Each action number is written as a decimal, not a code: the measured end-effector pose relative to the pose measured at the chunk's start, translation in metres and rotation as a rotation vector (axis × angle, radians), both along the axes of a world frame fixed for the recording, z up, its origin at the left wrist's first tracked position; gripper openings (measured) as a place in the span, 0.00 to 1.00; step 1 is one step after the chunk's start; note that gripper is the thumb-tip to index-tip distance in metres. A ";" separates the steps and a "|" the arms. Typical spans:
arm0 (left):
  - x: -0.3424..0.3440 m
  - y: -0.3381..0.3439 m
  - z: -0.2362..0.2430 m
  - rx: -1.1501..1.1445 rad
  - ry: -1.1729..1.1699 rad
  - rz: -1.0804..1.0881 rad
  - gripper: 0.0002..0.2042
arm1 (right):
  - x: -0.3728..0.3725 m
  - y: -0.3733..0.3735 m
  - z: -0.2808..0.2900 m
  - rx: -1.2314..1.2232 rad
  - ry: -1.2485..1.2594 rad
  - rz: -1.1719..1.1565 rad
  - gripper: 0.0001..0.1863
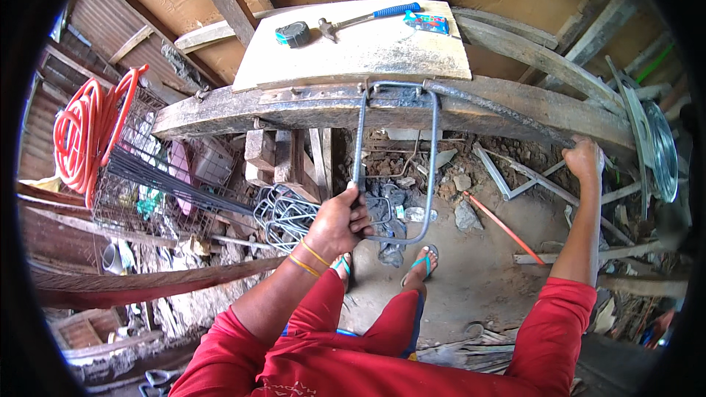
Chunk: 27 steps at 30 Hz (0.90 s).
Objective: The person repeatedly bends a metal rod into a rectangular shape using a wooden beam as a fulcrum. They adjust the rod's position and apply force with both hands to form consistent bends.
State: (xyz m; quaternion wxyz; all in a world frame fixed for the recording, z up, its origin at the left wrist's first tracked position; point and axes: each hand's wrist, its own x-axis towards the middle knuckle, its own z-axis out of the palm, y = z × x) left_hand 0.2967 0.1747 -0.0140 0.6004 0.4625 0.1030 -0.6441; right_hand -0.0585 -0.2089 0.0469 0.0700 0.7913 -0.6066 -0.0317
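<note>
My left hand (338, 222) is closed on one side of a steel rod bent into a rectangular stirrup (432, 173), which hangs below the front of a wooden beam (235, 114). The stirrup's upper end lies against metal pegs on the beam. My right hand (585, 159) is closed around the far end of a long, dark bending bar (500, 109). That bar slopes from the pegs down to the right, and its other end meets the rod's upper right corner. Whether it fully encloses the rod there I cannot tell.
On a pale board (360, 51) behind the beam lie a claw hammer (368, 18), a tape measure (293, 34) and a small blue packet (426, 23). Bent stirrups (283, 217) are piled at left, near orange tubing (88, 132). A wire coil (662, 151) hangs at right.
</note>
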 end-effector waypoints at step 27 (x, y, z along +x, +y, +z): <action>-0.004 -0.006 0.010 0.090 0.071 0.086 0.17 | -0.004 0.188 0.048 0.381 -0.329 -0.003 0.14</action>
